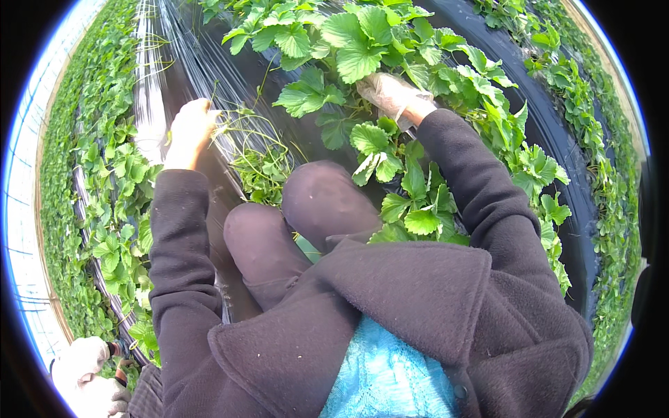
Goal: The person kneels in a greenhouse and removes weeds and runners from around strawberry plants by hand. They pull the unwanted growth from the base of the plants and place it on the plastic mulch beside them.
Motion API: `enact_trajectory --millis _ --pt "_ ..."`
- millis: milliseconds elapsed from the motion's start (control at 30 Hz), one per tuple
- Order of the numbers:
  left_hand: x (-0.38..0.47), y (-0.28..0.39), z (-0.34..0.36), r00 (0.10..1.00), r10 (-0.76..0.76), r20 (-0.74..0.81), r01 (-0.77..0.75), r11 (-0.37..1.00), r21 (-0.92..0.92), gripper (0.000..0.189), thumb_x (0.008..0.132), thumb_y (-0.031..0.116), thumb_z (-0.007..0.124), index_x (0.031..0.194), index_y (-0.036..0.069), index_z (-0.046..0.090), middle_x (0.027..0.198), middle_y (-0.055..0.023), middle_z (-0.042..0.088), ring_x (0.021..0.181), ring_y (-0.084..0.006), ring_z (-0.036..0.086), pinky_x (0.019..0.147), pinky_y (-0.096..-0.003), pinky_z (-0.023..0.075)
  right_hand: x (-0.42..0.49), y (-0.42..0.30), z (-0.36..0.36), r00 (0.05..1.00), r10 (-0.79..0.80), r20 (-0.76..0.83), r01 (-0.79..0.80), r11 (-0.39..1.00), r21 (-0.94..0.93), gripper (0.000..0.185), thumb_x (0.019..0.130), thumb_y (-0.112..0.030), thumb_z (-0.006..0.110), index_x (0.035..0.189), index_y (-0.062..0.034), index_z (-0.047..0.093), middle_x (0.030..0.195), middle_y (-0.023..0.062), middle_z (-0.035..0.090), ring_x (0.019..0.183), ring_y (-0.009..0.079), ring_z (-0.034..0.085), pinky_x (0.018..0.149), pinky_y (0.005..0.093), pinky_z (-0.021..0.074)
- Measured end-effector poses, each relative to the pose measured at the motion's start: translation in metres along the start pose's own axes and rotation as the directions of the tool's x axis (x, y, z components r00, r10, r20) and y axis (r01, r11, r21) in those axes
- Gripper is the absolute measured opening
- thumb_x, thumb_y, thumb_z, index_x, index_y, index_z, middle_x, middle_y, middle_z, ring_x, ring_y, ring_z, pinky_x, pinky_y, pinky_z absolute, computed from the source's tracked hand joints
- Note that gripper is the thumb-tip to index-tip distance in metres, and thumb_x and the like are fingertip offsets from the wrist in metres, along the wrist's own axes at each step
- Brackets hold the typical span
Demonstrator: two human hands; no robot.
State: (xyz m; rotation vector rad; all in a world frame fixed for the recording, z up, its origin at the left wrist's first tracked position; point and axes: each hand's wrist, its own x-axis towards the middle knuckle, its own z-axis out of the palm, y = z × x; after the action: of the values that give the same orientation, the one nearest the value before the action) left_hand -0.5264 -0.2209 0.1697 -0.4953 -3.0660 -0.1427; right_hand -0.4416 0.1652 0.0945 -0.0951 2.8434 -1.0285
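My left hand (192, 128) is closed on thin green strawberry runners (251, 123) above the plastic mulch; it looks bright and overexposed. The runners trail right from its fingers, over a heap of cut or pulled runners and small leaves (269, 175) by my knees. My right hand (392, 96), in a thin translucent glove, reaches in among the leaves and stems of a strawberry plant (360, 44). Its fingertips are hidden by the foliage, so I cannot tell what they hold. More strawberry leaves (420, 209) grow below my right forearm.
Rows of strawberry plants (112, 209) run along the left, and further rows (580, 109) along the right. Shiny dark plastic mulch (562, 172) covers the beds. My bent knees (324, 198) are close below my hands. Another person (91, 376) is at the lower left. A pale greenhouse wall (26, 209) curves beyond.
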Motion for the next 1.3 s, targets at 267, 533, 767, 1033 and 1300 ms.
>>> enact_trajectory --millis 267,533,767,1033,1300 --pt "-0.012 0.204 0.128 0.852 0.524 0.018 -0.444 0.739 -0.506 0.020 0.085 0.014 0.051 0.093 0.001 0.065 0.090 -0.0180 0.066 0.089 -0.0341 0.063 0.079 -0.0407 0.0494 -0.006 0.022 -0.018 0.962 -0.272 0.040 0.273 0.929 -0.251 0.031 0.092 -0.025 0.055 0.117 -0.0082 0.056 0.077 0.0082 0.063 0.062 0.0164 0.063 0.055 0.0297 0.0496" --pt "0.056 0.196 0.203 0.923 0.068 0.379 0.172 0.808 -0.564 0.026 0.079 0.017 0.065 0.101 0.005 0.070 0.087 -0.0152 0.070 0.077 -0.0249 0.068 0.075 -0.0349 0.0515 0.014 0.057 0.005 0.911 -0.376 -0.169 0.371 0.926 -0.061 0.035 0.093 -0.027 0.053 0.125 -0.0112 0.053 0.085 0.0072 0.066 0.054 0.0144 0.065 0.054 0.0270 0.0525" --pt "0.055 0.206 0.210 0.959 0.105 0.265 0.055 0.844 -0.534 0.035 0.071 0.028 0.070 0.094 0.000 0.070 0.095 -0.0215 0.067 0.092 -0.0333 0.064 0.084 -0.0388 0.0487 0.004 0.051 -0.001 0.954 -0.252 -0.160 0.284 0.933 0.221 0.030 0.090 -0.023 0.061 0.112 -0.0017 0.056 0.073 0.0095 0.066 0.058 0.0179 0.066 0.053 0.0299 0.0526" --pt "0.052 0.215 0.212 0.916 0.067 0.395 0.268 0.631 -0.728 0.031 0.074 0.025 0.068 0.091 0.000 0.067 0.093 -0.0197 0.066 0.086 -0.0334 0.062 0.076 -0.0391 0.0486 -0.033 0.029 -0.052 0.998 -0.063 -0.006 0.050 0.719 0.694 0.038 0.089 -0.032 0.056 0.108 0.0003 0.062 0.070 0.0051 0.062 0.064 0.0124 0.058 0.060 0.0262 0.0479" --pt "0.055 0.187 0.257 0.919 0.338 -0.202 -0.390 0.715 -0.580 0.025 0.076 0.019 0.068 0.091 -0.001 0.067 0.088 -0.0129 0.068 0.077 -0.0251 0.062 0.071 -0.0382 0.0481 -0.069 0.046 -0.014 0.997 0.031 -0.065 -0.021 0.988 0.153 0.034 0.089 -0.035 0.054 0.096 -0.0027 0.064 0.078 0.0164 0.066 0.072 0.0285 0.064 0.066 0.0375 0.0493"
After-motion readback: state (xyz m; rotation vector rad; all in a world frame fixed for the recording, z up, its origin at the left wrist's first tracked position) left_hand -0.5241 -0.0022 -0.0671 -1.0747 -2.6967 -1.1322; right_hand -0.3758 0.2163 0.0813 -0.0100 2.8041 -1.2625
